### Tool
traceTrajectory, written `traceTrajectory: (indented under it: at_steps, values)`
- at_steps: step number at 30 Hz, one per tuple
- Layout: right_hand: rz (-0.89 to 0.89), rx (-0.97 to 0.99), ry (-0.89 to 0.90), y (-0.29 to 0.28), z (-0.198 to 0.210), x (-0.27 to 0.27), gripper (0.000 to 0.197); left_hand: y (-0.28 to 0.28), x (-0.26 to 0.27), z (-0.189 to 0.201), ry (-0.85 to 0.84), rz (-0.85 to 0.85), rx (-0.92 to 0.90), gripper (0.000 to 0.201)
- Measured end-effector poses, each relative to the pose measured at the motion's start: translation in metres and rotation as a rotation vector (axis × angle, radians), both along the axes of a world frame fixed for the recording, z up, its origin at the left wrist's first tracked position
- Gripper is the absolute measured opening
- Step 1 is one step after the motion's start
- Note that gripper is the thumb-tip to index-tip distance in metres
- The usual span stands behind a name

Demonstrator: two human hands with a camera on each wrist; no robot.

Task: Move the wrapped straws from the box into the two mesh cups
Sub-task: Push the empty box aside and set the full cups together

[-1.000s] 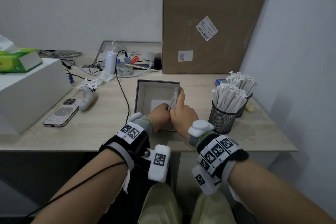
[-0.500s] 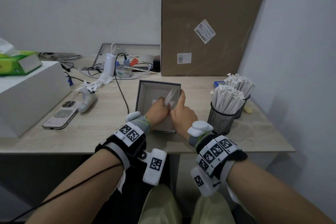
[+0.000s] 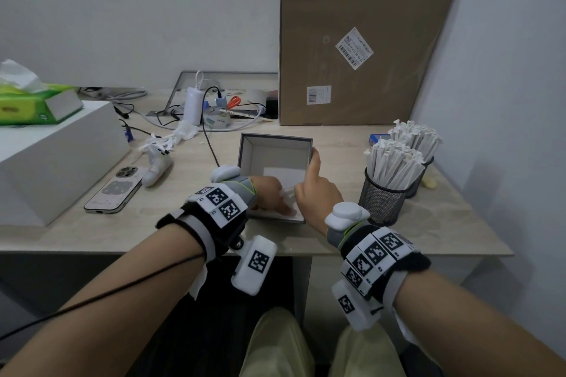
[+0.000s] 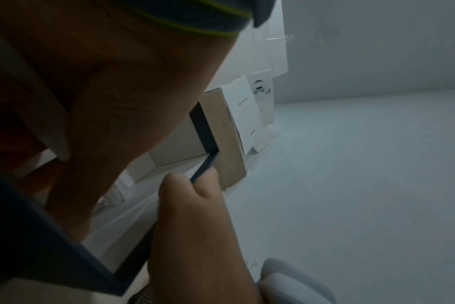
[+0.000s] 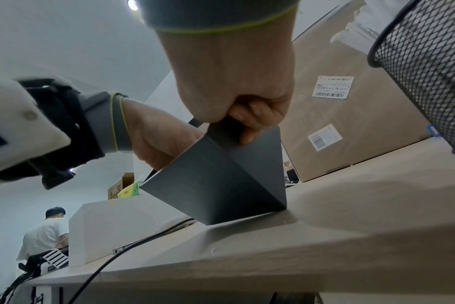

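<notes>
Right hand (image 3: 315, 190) curled over the right wall of the box (image 3: 275, 144), tipping it up off the bench (image 3: 183, 223). Left hand (image 3: 269, 193) deep in the near corner, at a wrapped straw (image 3: 288, 192); cannot tell whether pinched yet. Best to keep the box tilted so the straw slides to the fingertips, then pinch mid-length and lift clear of the rim. Only a short pale stretch visible, seemingly lying crosswise, left to right. Once out, needs turning upright for the packed mesh cups (image 3: 381, 202).
</notes>
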State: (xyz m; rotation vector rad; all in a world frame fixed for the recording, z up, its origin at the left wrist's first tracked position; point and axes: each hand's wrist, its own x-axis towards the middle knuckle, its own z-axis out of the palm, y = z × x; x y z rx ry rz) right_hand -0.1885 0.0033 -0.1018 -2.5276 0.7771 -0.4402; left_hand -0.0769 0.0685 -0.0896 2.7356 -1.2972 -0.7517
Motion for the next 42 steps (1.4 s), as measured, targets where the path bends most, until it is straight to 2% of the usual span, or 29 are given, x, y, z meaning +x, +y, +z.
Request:
traceTrajectory:
  at_steps: [4, 9, 13, 15, 18, 21, 23, 26, 27, 30, 33, 36, 39, 41, 42]
  values:
    - [0.013, -0.003, 0.008, 0.002, -0.001, 0.000, 0.074, 0.000, -0.004, -0.004, -0.068, -0.011, 0.057, 0.028]
    - [-0.002, -0.021, 0.018, 0.002, -0.001, 0.000, 0.072, -0.003, -0.005, -0.004, -0.102, -0.005, 0.094, 0.036]
    - [0.001, -0.005, 0.009, 0.002, -0.002, 0.002, 0.072, -0.001, -0.010, -0.005, -0.155, -0.050, 0.119, 0.025]
    - [-0.007, -0.010, 0.010, 0.001, -0.003, 0.003, 0.072, 0.000, -0.012, -0.008, -0.176, -0.032, 0.104, 0.032]
    - [-0.004, -0.008, -0.004, 0.000, -0.003, 0.004, 0.072, 0.002, -0.016, -0.005, -0.152, 0.009, 0.066, 0.035]
    - [-0.003, 0.031, 0.003, -0.005, 0.000, 0.007, 0.071, 0.002, -0.016, 0.008, -0.084, -0.016, 0.071, 0.029]
    - [-0.013, 0.068, 0.007, -0.009, 0.003, 0.010, 0.069, 0.002, -0.014, 0.022, -0.010, 0.069, -0.046, 0.024]
    - [-0.012, 0.119, -0.009, -0.013, 0.011, 0.016, 0.060, 0.004, -0.006, 0.049, -0.094, 0.149, -0.316, 0.028]
    - [-0.019, 0.128, -0.006, -0.015, 0.014, 0.019, 0.054, 0.004, -0.003, 0.055, -0.076, 0.176, -0.418, 0.026]
    - [-0.056, 0.148, 0.018, -0.020, 0.018, 0.030, 0.035, 0.005, 0.004, 0.060, 0.080, 0.245, -0.747, 0.013]
    - [-0.073, 0.157, 0.027, -0.028, 0.019, 0.039, 0.028, 0.002, -0.001, 0.062, 0.282, 0.317, -1.006, 0.012]
    - [-0.070, 0.203, 0.055, -0.036, 0.016, 0.046, 0.030, -0.001, -0.006, 0.059, 0.460, 0.297, -1.107, 0.021]
    - [-0.031, 0.237, 0.070, -0.044, 0.015, 0.047, 0.029, -0.006, -0.011, 0.053, 0.551, 0.271, -1.143, 0.023]
    - [-0.038, 0.199, -0.004, -0.051, 0.024, 0.041, 0.038, -0.009, -0.013, 0.050, 0.609, 0.255, -1.152, 0.024]
    - [-0.050, 0.211, -0.108, -0.055, 0.031, 0.035, 0.045, -0.010, -0.015, 0.049, 0.639, 0.241, -1.152, 0.025]
